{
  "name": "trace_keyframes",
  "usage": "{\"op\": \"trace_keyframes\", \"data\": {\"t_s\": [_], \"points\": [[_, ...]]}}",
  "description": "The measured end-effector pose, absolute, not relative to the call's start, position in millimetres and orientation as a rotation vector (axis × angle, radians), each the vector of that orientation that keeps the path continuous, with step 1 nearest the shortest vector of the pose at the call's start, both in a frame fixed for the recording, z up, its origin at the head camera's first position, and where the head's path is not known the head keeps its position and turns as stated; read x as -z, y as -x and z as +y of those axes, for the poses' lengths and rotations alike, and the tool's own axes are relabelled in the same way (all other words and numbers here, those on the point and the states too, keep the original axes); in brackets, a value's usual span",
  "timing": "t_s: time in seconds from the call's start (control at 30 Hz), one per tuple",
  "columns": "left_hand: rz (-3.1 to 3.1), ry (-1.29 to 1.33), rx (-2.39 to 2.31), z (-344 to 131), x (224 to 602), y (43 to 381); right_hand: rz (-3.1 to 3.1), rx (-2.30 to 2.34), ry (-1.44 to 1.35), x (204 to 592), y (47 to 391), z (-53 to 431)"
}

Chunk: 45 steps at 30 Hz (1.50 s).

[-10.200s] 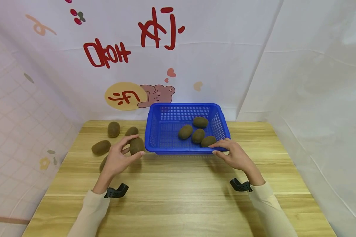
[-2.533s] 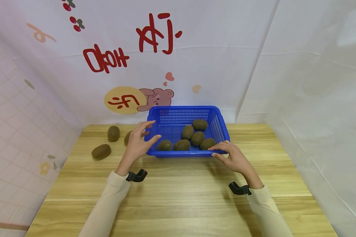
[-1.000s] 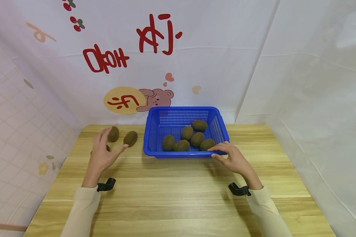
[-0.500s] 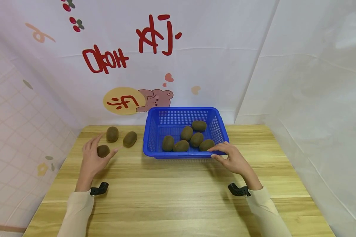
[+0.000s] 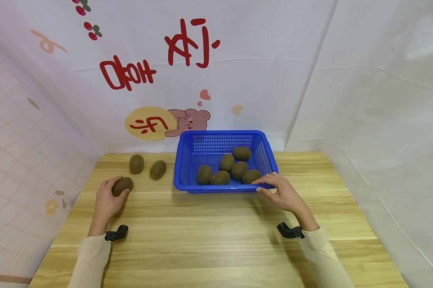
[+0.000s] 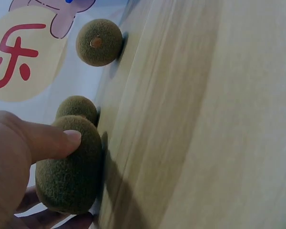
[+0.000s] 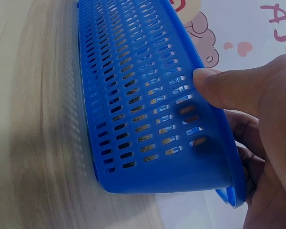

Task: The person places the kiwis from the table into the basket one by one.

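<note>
At the left of the table my left hand (image 5: 107, 199) grips a brown, fuzzy kiwi (image 5: 123, 186), its thumb on the near side and the fingers round the far side. In the left wrist view the thumb lies across the held kiwi (image 6: 69, 174), close to the wood. Two more kiwis lie just beyond: one kiwi (image 5: 136, 164) at the back and another kiwi (image 5: 158, 169) nearer the basket. My right hand (image 5: 282, 193) pinches the near right rim of a blue plastic basket (image 5: 223, 188), thumb outside and fingers inside. Several kiwis (image 5: 227, 162) lie in the basket.
The wooden table (image 5: 216, 240) runs up to a white cloth backdrop (image 5: 259, 72) printed with red characters and a bear. White cloth walls close in both sides. The basket stands at the back middle, close to the backdrop.
My left hand has gone from the basket's left side to the far-left kiwi and closed round it. Since the oldest frame, two more kiwis have come into the basket. The right hand stays on the rim.
</note>
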State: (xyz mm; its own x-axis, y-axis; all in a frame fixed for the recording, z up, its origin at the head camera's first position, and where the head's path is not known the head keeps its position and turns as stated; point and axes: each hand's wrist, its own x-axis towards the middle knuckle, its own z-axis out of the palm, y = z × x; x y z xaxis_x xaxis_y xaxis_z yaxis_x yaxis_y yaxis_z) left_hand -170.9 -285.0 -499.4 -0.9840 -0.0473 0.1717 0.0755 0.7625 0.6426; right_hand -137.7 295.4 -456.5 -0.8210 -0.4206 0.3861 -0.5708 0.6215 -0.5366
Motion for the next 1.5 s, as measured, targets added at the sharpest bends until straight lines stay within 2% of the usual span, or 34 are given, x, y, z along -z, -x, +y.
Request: {"op": "trace_keyframes", "data": {"t_s": [0.67, 1.5], "points": [[-2.670, 0.022, 1.012, -280, 498, 168, -2.678, -1.021, -0.770, 456, 137, 293], [-2.460, 0.133, 1.124, -241, 461, 175, -2.652, -1.007, -0.799, 457, 139, 294]]}}
